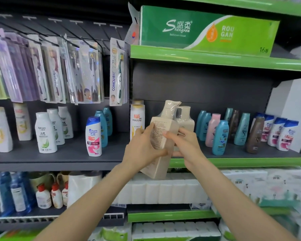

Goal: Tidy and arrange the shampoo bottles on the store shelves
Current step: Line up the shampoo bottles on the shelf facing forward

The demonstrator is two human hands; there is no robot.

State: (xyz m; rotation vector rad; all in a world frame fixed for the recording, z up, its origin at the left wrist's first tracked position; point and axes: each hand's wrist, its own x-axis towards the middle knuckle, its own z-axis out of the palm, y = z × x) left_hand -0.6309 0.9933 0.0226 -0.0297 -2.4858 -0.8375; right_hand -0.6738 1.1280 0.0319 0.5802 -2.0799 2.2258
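Beige pump bottle (pixel 161 136) (tilted) | left hand (pixel 142 146) grip clasping it | right hand (pixel 186 146) likewise

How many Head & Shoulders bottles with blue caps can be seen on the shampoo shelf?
5. One Head & Shoulders bottle stands left of the hands on the grey shelf. Four stand at the far right, the rearmost mostly hidden. More may be hidden behind.

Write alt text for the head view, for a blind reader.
Both hands, left hand and right hand, hold a beige pump bottle tilted in front of the shampoo shelf, label side facing the camera. A similar bottle stands behind it; smaller shampoo bottles line both sides.
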